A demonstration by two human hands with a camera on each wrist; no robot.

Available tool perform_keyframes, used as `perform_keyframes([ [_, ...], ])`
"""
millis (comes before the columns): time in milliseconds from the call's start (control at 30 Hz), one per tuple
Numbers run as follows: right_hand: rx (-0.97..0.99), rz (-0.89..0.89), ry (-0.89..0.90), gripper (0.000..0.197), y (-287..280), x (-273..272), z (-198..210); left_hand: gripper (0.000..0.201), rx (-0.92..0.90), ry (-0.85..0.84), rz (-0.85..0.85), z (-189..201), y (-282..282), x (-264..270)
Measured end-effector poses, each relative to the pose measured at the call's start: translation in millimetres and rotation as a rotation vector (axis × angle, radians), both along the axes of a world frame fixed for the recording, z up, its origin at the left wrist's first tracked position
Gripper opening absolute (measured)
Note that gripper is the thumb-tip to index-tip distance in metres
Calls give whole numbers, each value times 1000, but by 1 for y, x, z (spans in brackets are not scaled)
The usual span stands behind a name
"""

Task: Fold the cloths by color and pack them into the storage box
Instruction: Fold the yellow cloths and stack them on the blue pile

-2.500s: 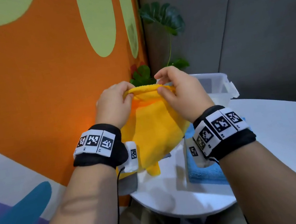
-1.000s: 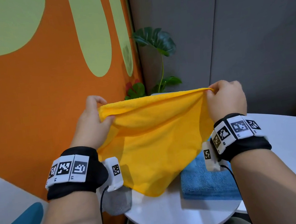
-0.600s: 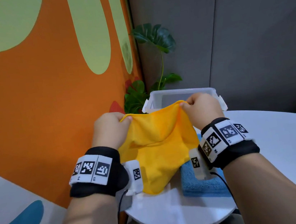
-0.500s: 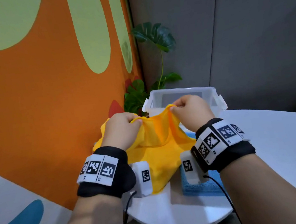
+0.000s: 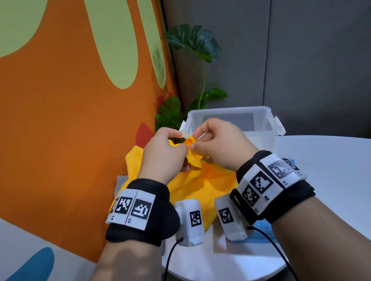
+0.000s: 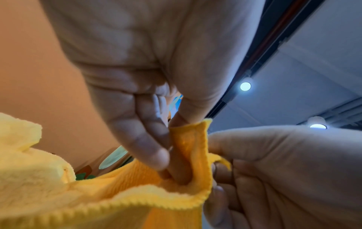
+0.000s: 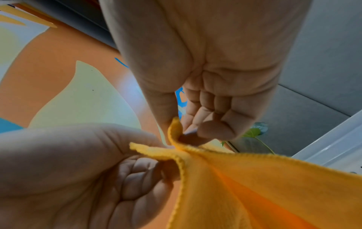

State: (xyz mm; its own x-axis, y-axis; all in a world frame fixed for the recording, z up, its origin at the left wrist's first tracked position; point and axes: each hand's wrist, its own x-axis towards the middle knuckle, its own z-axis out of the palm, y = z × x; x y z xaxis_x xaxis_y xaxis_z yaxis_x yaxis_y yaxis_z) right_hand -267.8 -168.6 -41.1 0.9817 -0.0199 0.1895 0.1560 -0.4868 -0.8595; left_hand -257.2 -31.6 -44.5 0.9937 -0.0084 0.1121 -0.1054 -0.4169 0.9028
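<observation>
A yellow cloth [image 5: 199,183] hangs bunched between my two hands above the round white table's [image 5: 341,181] left edge. My left hand [image 5: 165,152] and right hand [image 5: 215,143] meet in front of the storage box [image 5: 257,119], each pinching a corner of the cloth [image 6: 188,148] between thumb and fingers. The corners [image 7: 176,148] are held together. The clear plastic box stands open just behind my hands. A folded blue cloth [image 5: 263,226] lies on the table under my right wrist, mostly hidden.
An orange and green patterned wall [image 5: 57,110] stands close on the left. A leafy plant [image 5: 193,42] rises behind the box against a grey panel wall. A grey cloth [image 5: 120,183] peeks out at the table's left edge. The table extends to the right.
The cloth was stretched wide between my hands a second ago. Both hands have since come together and lower, bringing the two top corners to meet in front of the box.
</observation>
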Motion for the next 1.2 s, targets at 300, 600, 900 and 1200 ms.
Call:
perform_keyframes([
  [300,-27,67,-79,11,2,-1,-2,29,-175,72,-6,2,-3,0],
  [600,-339,-3,-317,26,-8,-1,4,28,-18,33,-168,8,6,-2],
  [900,-189,-74,-530,26,-24,1,20,22,-34,-318,-141,11,10,1],
  [1200,-92,5,-580,24,-22,-4,25,9,119,-507,-104,20,-4,11],
])
